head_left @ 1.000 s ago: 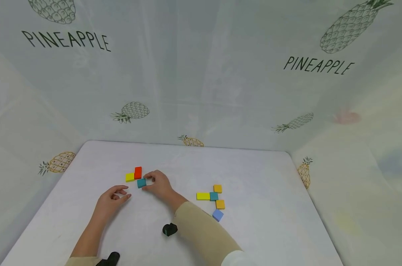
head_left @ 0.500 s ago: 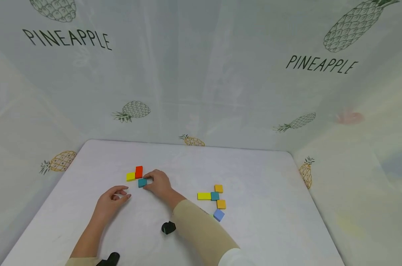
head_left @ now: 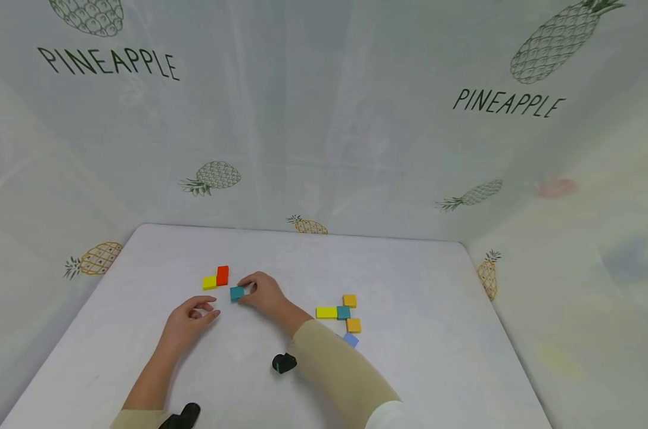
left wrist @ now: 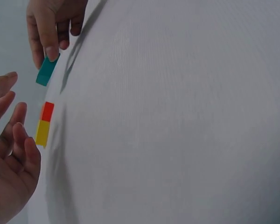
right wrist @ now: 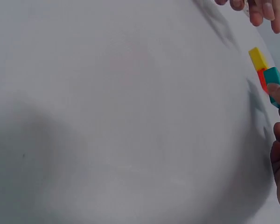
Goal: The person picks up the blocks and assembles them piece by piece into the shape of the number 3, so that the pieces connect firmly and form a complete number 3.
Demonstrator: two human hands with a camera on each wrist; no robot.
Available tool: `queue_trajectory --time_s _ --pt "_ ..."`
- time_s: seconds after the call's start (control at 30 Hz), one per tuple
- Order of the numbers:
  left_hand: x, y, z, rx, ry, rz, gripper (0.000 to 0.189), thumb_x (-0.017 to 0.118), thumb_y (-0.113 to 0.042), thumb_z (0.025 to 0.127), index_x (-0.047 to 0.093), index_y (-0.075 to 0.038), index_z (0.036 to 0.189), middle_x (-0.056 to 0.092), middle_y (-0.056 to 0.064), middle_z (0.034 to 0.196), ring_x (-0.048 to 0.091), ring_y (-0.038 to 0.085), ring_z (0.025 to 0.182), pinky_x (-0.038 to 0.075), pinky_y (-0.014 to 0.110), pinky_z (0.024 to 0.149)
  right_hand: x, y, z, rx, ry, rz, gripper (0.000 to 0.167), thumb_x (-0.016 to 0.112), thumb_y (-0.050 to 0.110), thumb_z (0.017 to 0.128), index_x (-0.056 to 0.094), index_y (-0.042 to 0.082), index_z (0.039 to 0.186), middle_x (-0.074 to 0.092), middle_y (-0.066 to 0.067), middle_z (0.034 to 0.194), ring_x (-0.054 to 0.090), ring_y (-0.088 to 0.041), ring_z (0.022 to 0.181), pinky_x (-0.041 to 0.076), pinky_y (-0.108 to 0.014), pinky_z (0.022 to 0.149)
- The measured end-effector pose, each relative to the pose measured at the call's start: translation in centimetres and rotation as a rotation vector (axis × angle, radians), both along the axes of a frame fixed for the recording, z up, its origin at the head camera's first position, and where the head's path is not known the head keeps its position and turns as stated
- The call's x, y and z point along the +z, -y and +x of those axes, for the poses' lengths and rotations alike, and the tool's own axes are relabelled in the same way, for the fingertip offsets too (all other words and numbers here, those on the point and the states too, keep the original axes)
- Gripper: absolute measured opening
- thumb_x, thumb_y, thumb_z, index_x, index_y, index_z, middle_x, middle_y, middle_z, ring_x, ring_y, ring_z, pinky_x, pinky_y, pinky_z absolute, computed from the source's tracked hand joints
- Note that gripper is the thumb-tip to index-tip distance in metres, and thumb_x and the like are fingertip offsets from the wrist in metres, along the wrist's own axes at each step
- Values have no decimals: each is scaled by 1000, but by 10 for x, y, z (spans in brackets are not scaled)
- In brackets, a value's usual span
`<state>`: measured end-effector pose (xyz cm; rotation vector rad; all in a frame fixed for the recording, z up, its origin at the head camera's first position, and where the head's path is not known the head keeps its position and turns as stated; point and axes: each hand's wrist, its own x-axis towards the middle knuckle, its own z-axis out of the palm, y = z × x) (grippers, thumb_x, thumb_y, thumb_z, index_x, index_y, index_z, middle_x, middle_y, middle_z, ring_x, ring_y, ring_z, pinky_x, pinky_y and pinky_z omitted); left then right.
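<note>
My right hand (head_left: 267,294) pinches a teal block (head_left: 236,293) between thumb and fingertips. In the left wrist view that teal block (left wrist: 47,72) is tilted in the fingers, apart from the other blocks. A red block (head_left: 223,275) and a yellow block (head_left: 209,282) touch each other on the white table, just left of the held one. My left hand (head_left: 186,322) hovers in front of them with loosely bent fingers and nothing in its grasp. In the right wrist view the teal block (right wrist: 273,79) partly covers the red block (right wrist: 262,80).
Right of my right forearm lies a group of blocks: a longer yellow block (head_left: 326,313), a second teal block (head_left: 343,313) and two orange blocks (head_left: 349,301). A blue block (head_left: 350,339) is partly hidden by the sleeve. Pineapple-printed cloth (head_left: 324,119) surrounds the white table (head_left: 420,357).
My right hand has drawn the teal block slightly to the right, widening the gap from the red and yellow blocks. My left hand has shifted a little right.
</note>
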<state>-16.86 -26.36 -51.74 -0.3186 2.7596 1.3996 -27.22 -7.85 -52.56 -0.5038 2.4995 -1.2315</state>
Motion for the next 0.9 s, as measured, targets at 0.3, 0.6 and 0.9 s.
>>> queue_trajectory --time_s 0.3,0.6,0.9 --pt "5 -23 -9 -64 -1 45 42 72 -27 90 61 -7 125 62 7 103 50 22 85 45 26 68 16 -32 -3 19 29 -25 29 82 17 80 74 19 108 59 6 98 50 -9 78 44 -21 64" --pt "7 -51 -17 -134 -42 64 38 74 -22 88 64 -6 121 63 5 99 49 20 80 42 26 65 24 -69 -10 13 14 -30 31 84 16 78 74 18 107 61 8 101 51 -10 77 45 -22 65" --pt "7 -86 -24 -177 -36 82 35 75 -20 87 66 -8 118 63 3 97 49 20 80 42 28 64 33 -111 -7 -17 52 -63 29 81 15 81 72 18 109 61 -7 106 52 -15 81 46 -24 67"
